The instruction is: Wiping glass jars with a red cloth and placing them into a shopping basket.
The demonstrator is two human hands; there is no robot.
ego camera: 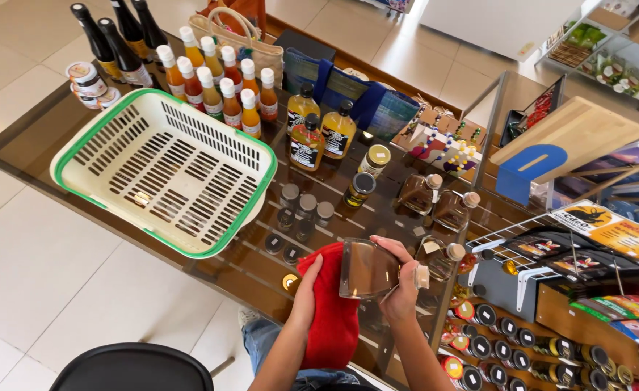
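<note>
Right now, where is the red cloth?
In the head view, the red cloth is at the bottom centre, at the near edge of the glass table, under the left hand and beside the glass bottle held in the right hand.

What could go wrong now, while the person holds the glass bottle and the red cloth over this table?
1. The glass bottle lies tilted in the right hand alone; it might slip onto the glass table.
2. Similar corked bottles stand close behind; an elbow or the bottle could knock them.
3. The red cloth under the left hand might drag the small jars nearby.
</note>
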